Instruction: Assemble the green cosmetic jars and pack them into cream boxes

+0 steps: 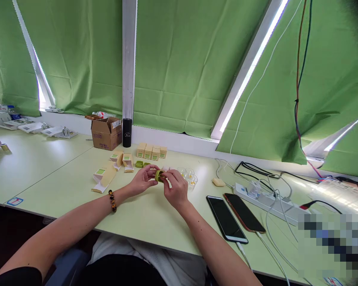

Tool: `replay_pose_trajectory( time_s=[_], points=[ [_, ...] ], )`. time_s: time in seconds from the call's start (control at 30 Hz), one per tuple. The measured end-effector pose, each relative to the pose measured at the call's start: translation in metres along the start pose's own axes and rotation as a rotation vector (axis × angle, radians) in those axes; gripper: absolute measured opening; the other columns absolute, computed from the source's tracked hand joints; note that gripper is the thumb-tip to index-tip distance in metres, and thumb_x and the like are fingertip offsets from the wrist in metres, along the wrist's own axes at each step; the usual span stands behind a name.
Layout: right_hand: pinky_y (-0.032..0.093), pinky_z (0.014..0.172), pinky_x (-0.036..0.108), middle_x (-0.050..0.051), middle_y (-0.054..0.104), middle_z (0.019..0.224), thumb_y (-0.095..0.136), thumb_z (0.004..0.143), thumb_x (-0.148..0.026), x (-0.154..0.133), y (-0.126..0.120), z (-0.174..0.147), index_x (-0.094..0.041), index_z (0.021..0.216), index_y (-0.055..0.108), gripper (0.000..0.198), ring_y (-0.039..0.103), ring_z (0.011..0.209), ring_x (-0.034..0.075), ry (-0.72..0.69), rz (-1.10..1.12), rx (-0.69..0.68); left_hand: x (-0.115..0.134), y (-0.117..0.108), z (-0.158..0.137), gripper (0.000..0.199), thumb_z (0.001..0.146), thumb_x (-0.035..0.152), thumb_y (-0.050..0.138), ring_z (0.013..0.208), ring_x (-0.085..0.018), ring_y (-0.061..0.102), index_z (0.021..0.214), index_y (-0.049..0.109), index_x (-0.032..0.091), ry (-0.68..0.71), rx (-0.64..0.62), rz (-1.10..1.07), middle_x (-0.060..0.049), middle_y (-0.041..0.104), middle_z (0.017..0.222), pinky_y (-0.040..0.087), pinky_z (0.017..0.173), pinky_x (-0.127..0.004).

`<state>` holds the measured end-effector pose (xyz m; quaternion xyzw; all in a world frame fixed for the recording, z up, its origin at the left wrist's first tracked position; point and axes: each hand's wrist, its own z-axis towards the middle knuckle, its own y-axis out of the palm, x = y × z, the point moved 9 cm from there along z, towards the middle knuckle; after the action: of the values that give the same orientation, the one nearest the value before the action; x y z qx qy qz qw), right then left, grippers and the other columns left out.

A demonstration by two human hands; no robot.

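Over the table, my left hand (143, 179) holds a small olive-green case (158, 175) between thumb and fingers, its opening turned toward the right. My right hand (176, 189) is closed in a pinch at that opening; whatever its fingertips grip is too small to make out. Just behind the left fingers lie more small green case parts (139, 163), partly hidden. Beyond the right hand stand several clear plastic cups (192, 180) with something yellow inside. Left of my hands are opened small cardboard boxes (106, 174) with green labels.
Several closed small boxes (148, 151) stand in a row at the back, near a black bottle (127, 133) and a brown carton (106, 135). To the right lie two phones (226, 218) on charging cables, a beige block (218, 182) and a white power strip (268, 203).
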<state>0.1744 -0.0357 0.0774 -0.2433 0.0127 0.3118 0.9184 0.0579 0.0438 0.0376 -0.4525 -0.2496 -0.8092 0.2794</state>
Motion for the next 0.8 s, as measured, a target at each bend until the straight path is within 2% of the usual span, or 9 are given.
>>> replay_pose_trajectory(
  time_s=[0.23, 0.37, 0.6, 0.8],
  points=[
    [0.052, 0.075, 0.032, 0.008, 0.07, 0.1, 0.054, 0.094, -0.014, 0.0031, 0.0053, -0.0014, -0.023, 0.104, 0.072, 0.023, 0.066, 0.093, 0.022, 0.055, -0.026, -0.054, 0.0007, -0.0013, -0.0006, 0.047, 0.079, 0.016, 0.084, 0.104, -0.022, 0.07, 0.119, 0.06, 0.02, 0.026, 0.003, 0.023, -0.01, 0.073, 0.111, 0.051, 0.096, -0.037],
    [0.052, 0.074, 0.032, 0.008, 0.069, 0.099, 0.053, 0.095, -0.014, 0.0044, 0.0053, -0.0026, -0.024, 0.103, 0.073, 0.023, 0.066, 0.092, 0.021, 0.069, -0.022, -0.033, 0.0026, -0.0013, 0.0001, 0.047, 0.077, 0.015, 0.085, 0.104, -0.022, 0.07, 0.117, 0.06, 0.02, 0.033, 0.01, 0.037, -0.01, 0.074, 0.111, 0.051, 0.096, -0.038],
    [0.048, 0.062, 0.027, 0.007, 0.057, 0.099, 0.056, 0.094, -0.016, 0.0082, 0.005, -0.0033, -0.026, 0.103, 0.075, 0.023, 0.06, 0.085, 0.018, 0.1, -0.025, -0.018, 0.0052, -0.0009, 0.0006, 0.048, 0.077, 0.014, 0.085, 0.108, -0.024, 0.07, 0.118, 0.061, 0.019, 0.043, 0.011, 0.068, -0.011, 0.073, 0.113, 0.051, 0.099, -0.04],
    [0.048, 0.06, 0.026, 0.007, 0.055, 0.097, 0.056, 0.095, -0.018, 0.0069, 0.0049, -0.0024, -0.025, 0.102, 0.075, 0.021, 0.059, 0.084, 0.018, 0.072, -0.01, -0.026, 0.0051, 0.0004, 0.0005, 0.047, 0.077, 0.013, 0.084, 0.108, -0.023, 0.07, 0.118, 0.062, 0.019, 0.05, -0.008, 0.066, -0.011, 0.073, 0.112, 0.053, 0.096, -0.038]
  ],
)
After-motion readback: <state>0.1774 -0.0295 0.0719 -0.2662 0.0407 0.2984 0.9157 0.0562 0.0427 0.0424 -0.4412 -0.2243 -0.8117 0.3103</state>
